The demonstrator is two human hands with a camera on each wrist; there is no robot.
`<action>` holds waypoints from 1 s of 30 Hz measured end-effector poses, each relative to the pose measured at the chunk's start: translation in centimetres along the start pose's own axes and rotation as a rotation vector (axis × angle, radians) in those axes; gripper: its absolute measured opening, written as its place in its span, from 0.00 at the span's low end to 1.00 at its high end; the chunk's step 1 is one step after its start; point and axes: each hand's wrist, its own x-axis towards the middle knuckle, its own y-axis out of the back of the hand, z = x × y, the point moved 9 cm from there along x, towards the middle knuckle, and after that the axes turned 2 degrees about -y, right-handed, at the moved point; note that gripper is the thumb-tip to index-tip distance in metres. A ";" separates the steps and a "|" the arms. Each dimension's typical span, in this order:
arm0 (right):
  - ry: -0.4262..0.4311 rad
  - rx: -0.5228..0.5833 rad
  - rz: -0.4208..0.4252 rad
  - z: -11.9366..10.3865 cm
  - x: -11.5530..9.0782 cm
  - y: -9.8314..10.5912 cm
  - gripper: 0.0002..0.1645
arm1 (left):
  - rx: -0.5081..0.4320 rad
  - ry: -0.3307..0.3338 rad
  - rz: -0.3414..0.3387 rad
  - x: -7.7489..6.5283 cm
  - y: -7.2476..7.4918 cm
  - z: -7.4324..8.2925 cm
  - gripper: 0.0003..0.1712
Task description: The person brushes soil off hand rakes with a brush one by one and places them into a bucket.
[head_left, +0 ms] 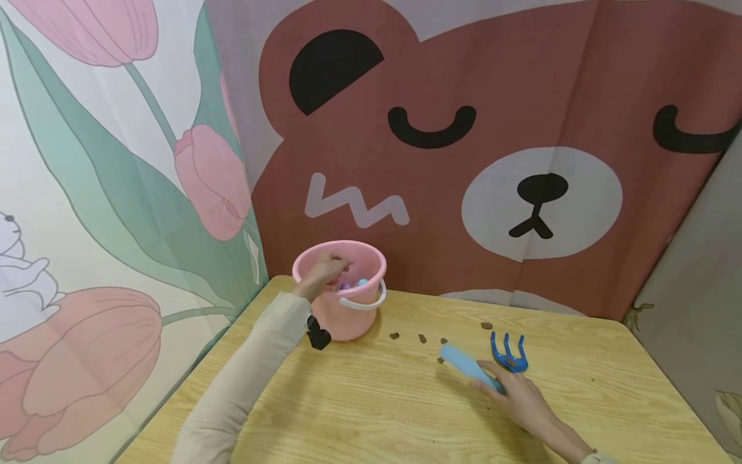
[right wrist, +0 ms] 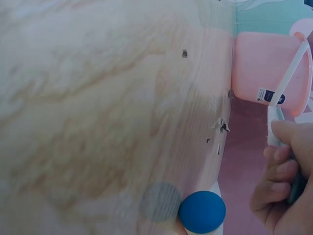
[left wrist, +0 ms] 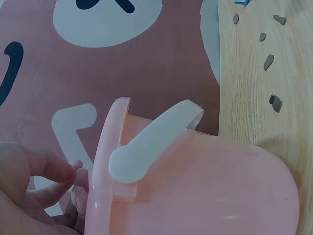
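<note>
A pink bucket (head_left: pixel 348 322) with a white handle (head_left: pixel 365 304) stands at the back left of the table. My left hand (head_left: pixel 329 267) reaches over its rim, and the thumb and fingertips come together in the left wrist view. I cannot tell whether a small thing is between them. Purple and light-blue pieces (head_left: pixel 362 282) show inside the bucket. My right hand (head_left: pixel 518 393) grips a light-blue brush (head_left: pixel 460 361), its white bristles (right wrist: pixel 270 129) visible in the right wrist view. The brush's tip lies beside small brown bits (head_left: pixel 422 338) scattered on the tabletop.
Right of the brush, a blue toy rake (head_left: pixel 510 361) lies with its three tines toward the back and a brown bit on it. Another brown bit (head_left: pixel 486 325) lies further back. Printed curtains (head_left: pixel 435 258) hang behind the wooden table (head_left: pixel 359 412).
</note>
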 end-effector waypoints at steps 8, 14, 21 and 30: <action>-0.026 0.010 0.014 0.2 0.2 0.4 0.28 | 0.000 -0.006 0.015 0.2 -0.3 0.2 0.13; 0.003 -0.001 0.057 0.2 0.0 0.9 0.21 | -0.020 -0.022 -0.011 -0.1 -0.9 0.9 0.15; 0.006 0.007 0.047 0.2 0.0 0.8 0.17 | -0.045 -0.029 -0.016 0.0 -0.9 0.6 0.15; -0.061 0.037 0.016 0.8 -0.1 0.5 0.30 | -0.040 -0.042 -0.017 0.0 -0.9 0.4 0.12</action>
